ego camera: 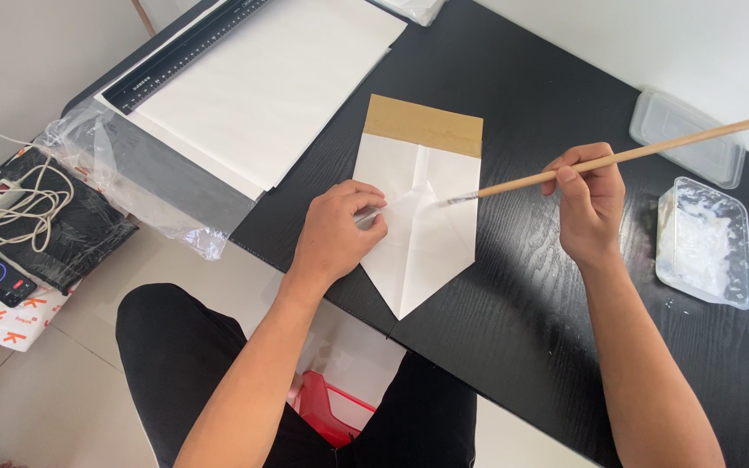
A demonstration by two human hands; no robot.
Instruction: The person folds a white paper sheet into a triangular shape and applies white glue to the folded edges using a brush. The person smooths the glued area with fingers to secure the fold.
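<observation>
A white folded paper [426, 234] with a pointed lower end and a brown strip at its top lies on the black table [522, 312]. My left hand [340, 230] presses on the paper's left fold, fingers curled on a raised flap. My right hand [589, 204] grips a long wooden brush [617, 156], whose tip touches the paper near its middle.
A clear plastic tub of white paste [704, 243] and its lid [687, 139] sit at the right. Large white sheets [270, 87], a black ruler [184, 52] and a plastic sleeve [149, 173] lie at the left. A red stool [327, 407] shows below, cables [10, 204] on the floor.
</observation>
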